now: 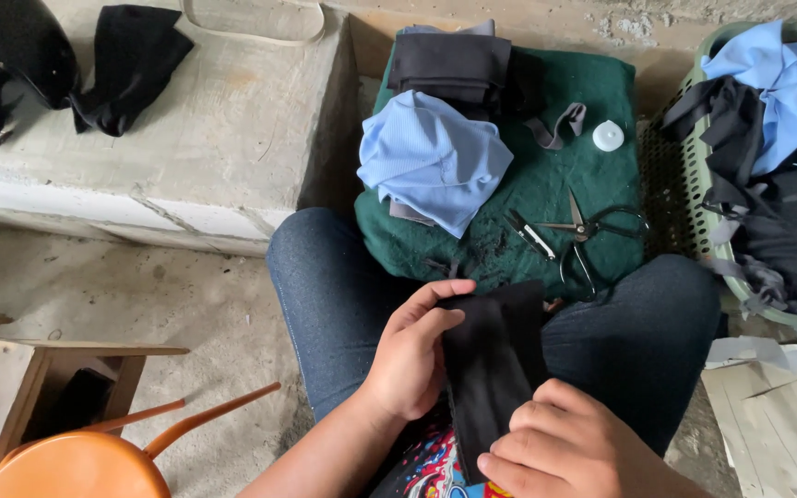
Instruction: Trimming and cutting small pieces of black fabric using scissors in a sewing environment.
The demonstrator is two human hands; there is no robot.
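Hands both pinch black cloth strip (491, 364): left hand (412, 355) at its left edge, right hand (555, 443) near end; we judge slipping possible; scissors (588, 231) lie far, blades apart, snag risk.

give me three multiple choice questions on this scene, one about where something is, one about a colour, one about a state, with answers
1. Where do the scissors lie?
A. on the green cloth
B. in the basket
C. on the orange chair

2. What colour is the folded garment on top of the green cloth?
A. red
B. light blue
C. yellow

3. How is the black fabric piece held?
A. by the left hand alone
B. by no hand, it lies on the floor
C. by both hands

Answers:
1. A, the scissors rest on the green cloth beside a small clipper.
2. B, it shows pale blue against the green.
3. C, the left hand pinches its upper edge and the right hand grips its lower part over the lap.
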